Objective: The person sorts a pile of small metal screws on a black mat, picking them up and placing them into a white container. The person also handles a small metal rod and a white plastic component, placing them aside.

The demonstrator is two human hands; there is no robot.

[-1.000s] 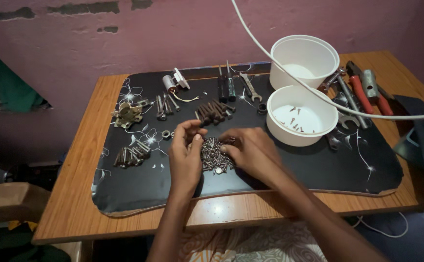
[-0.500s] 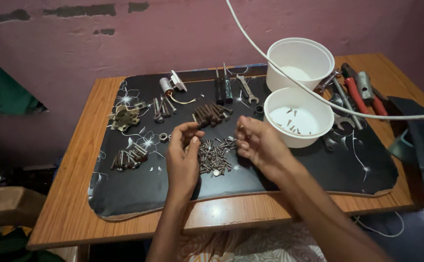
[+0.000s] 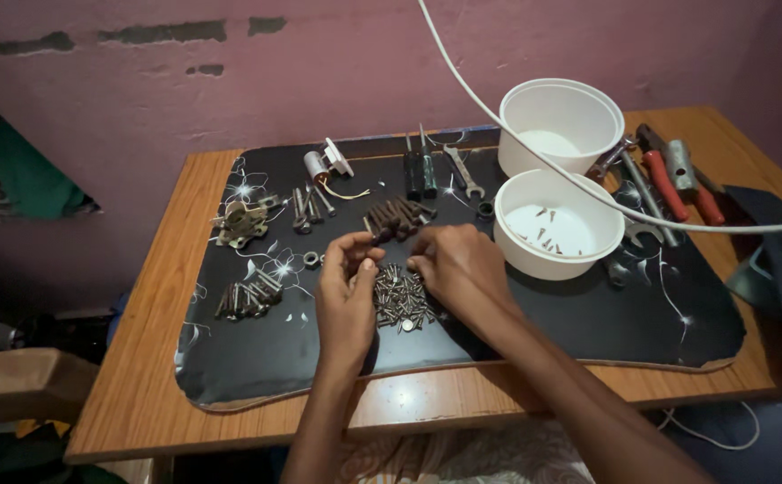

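Hands (image 3: 348, 296) (image 3: 458, 269) | fingertips pinching at heap of small grey metal screws (image 3: 400, 300), mat's front edge | grasp unclear | risk: screws scattering off.

No packages, labels, signs, screens visible

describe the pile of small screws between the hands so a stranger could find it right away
Start at the black mat covering the wooden table. Near its front middle, the left hand and right hand flank the screw pile. Unlike the darker, longer rusty fasteners around it, these are short, shiny and loosely heaped.
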